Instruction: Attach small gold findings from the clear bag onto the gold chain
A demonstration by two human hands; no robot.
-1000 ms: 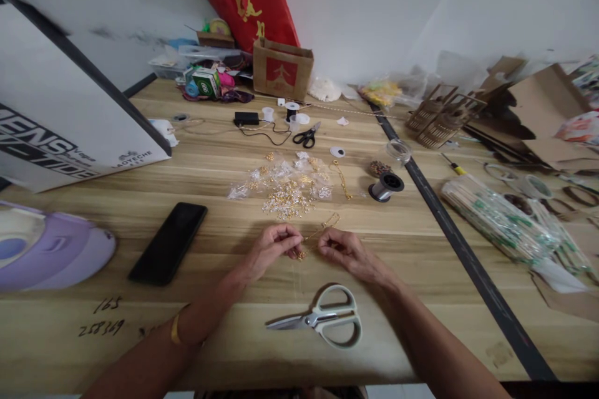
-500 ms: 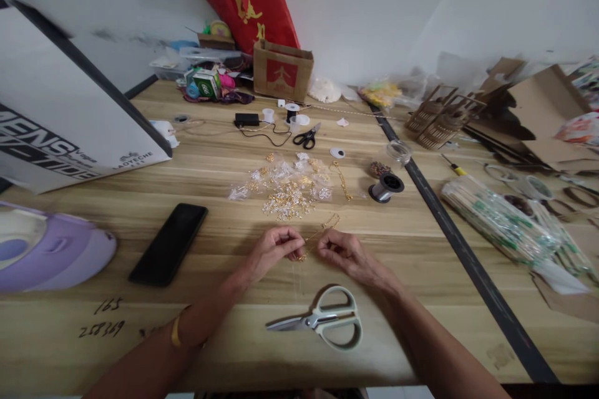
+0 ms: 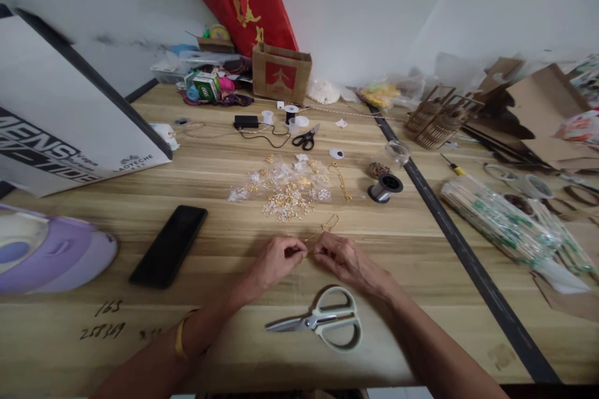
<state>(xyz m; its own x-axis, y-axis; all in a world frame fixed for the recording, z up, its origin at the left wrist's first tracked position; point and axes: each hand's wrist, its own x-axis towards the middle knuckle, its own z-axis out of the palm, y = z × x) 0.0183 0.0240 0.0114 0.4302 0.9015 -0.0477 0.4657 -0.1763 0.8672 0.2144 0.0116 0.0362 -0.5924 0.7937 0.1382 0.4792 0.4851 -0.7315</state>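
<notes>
My left hand (image 3: 281,259) pinches a thin gold chain (image 3: 329,224) between thumb and index finger, with a bit of it showing at the fingertips. Close beside it, my right hand (image 3: 340,255) is closed, fingertips pressed together; what it holds, if anything, is too small to make out. The chain's far part lies on the table just beyond both hands. Past it is a pile of gold and silver beads and findings (image 3: 287,201), partly in small clear bags. A second gold chain (image 3: 341,182) rests right of the pile. Pale-handled scissors (image 3: 322,319) lie below my hands.
A black phone (image 3: 169,246) and a purple-white device (image 3: 60,252) are at left, below a large white box (image 3: 79,112). Right of the pile stand a wire spool (image 3: 385,188) and a bead jar (image 3: 395,154). Black scissors (image 3: 306,137) lie further back; packaged sticks (image 3: 498,218) lie far right.
My two hands have come closer together, the right one shifting slightly left and the left one slightly lower. Less of the chain shows near my left fingertips.
</notes>
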